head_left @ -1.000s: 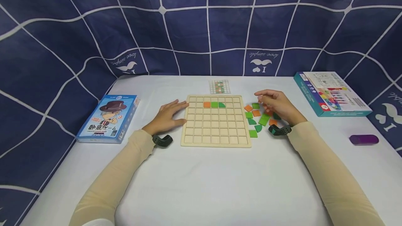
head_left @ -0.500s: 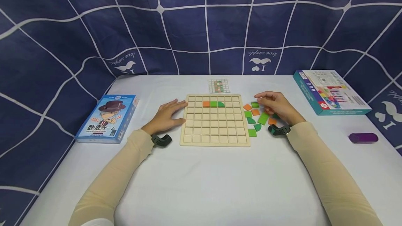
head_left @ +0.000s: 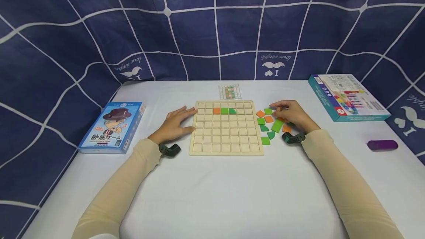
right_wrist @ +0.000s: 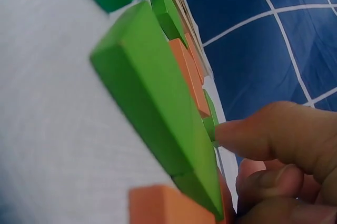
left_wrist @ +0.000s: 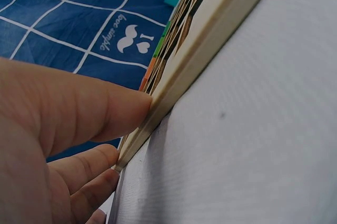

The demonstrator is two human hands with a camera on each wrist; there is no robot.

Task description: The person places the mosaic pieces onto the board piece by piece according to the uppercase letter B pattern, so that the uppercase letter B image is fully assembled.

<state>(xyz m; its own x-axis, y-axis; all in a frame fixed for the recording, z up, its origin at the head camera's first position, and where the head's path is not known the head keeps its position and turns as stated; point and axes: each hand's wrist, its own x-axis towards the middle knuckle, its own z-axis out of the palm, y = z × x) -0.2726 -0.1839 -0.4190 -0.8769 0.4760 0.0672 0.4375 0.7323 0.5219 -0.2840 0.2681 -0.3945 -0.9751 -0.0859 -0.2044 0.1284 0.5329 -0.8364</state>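
Note:
My left hand (head_left: 175, 124) rests with spread fingers at the left edge of a square wooden grid board (head_left: 226, 152). Its thumb (left_wrist: 124, 109) and fingertips touch the board's side in the left wrist view. An orange square tile (head_left: 217, 110), a light green square tile (head_left: 224, 110) and a dark green quarter-round tile (head_left: 232, 111) lie in the board's upper part. Right of the board, my right hand (head_left: 293, 114) has thumb and index finger at a light green square tile (head_left: 268, 110), pinching its right side. The thumb (right_wrist: 253, 134) meets that tile in the right wrist view; the index finger's contact is hidden.
Several loose orange and green tiles lie beside the board, including a light green one (head_left: 277, 125). A printed pattern card (head_left: 230, 92) lies behind it. A blue game box (head_left: 111, 128) stands left; a teal-edged box (head_left: 348, 99) and a purple cylinder (head_left: 382, 145) are right.
My right hand has lowered slightly, its thumb and index finger coming down to the light green square tile. The left hand has stayed at the board's edge. The head view has shifted a little.

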